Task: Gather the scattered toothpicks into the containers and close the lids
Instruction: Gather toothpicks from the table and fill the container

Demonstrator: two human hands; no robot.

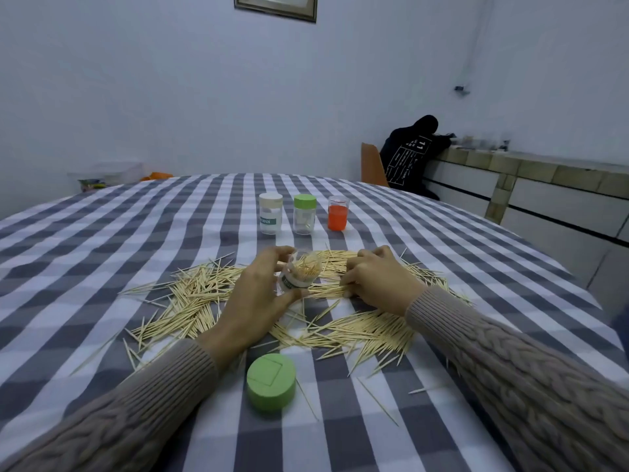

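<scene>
My left hand [253,294] grips the clear plastic open container [300,272], fingers curled over its far side and thumb at its near base, tilting its mouth toward me; it already holds a bunch of toothpicks standing inside. My right hand [376,279] lies just beside it on the pale wooden scattered toothpicks [357,332], fingers curled down into the pile and pinching a cluster against the grey-and-white checked tabletop [102,240].

The step in hand, as I judge it, is gathering another bundle and feeding it into the jar. To do it well I would rake the sticks parallel first, so they go in points together rather than crossing at the mouth and jamming. I would keep the jar tilted low toward the right hand so the bundle slides in along the wall, and keep the left grip firm, since the light jar could tip and spill what is already in.

The loose green round lid [271,382] sits on the tabletop near me, apart from the jar, ready for closing later. Farther back stand a white-capped clear jar [271,212], a green-capped clear jar [304,214] and an orange-filled clear cup [338,212]. Many sticks remain spread on both sides, so the task looks far from finished.
</scene>
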